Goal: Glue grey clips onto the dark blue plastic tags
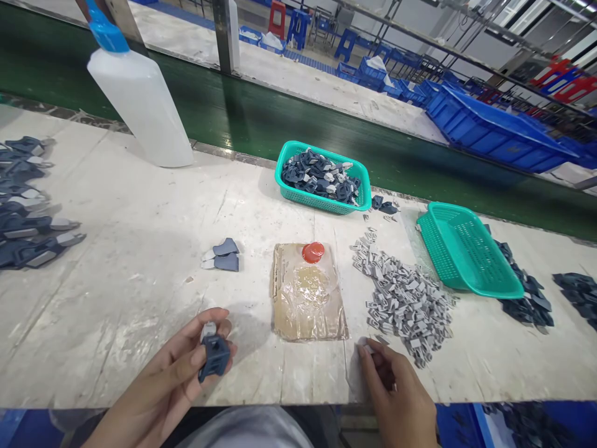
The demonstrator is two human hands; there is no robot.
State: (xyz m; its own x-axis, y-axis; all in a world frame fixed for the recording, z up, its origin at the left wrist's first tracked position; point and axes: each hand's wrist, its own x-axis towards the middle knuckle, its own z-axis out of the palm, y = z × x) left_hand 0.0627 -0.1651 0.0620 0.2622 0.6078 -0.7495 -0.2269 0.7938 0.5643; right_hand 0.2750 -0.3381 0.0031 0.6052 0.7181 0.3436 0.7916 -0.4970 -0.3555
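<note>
My left hand (175, 373) gripped a dark blue plastic part (214, 358) between thumb and fingers, grey insert end up, held clear of the table (140, 298) near my body for handling. My right hand (396, 392) rested on the table edge, fingertips pinched on a small grey clip (364, 344) just beside the grey clip pile (403, 295). Cardboard pad (308, 292) with a red cap (313, 251) sat between my hands; two joined parts (222, 256) lay behind.

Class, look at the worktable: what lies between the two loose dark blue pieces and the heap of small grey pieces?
In the head view, a taped cardboard sheet with a red blob lies between the dark blue pieces and grey heap.
</note>
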